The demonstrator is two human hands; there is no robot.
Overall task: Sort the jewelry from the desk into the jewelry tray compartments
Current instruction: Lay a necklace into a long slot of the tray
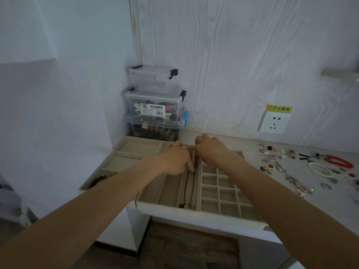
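A dark necklace [188, 183] is laid lengthwise in a long narrow compartment of the middle jewelry tray [169, 205], its pendant ends near the front wall. Its upper part is touched by the left hand [175, 159], whose extended fingers are pressed down on the chain. The right hand [210, 150] is held at the tray's far end with fingers curled; whether the chain is pinched there cannot be told. A gridded tray [223, 193] is set just beside on the right, another tray [124, 152] on the left. Loose jewelry, including a red bracelet [339, 161] and a white beaded bracelet [320, 169], is scattered on the worktop [303, 193] further right. Stacked clear boxes [155, 105] are seen behind.
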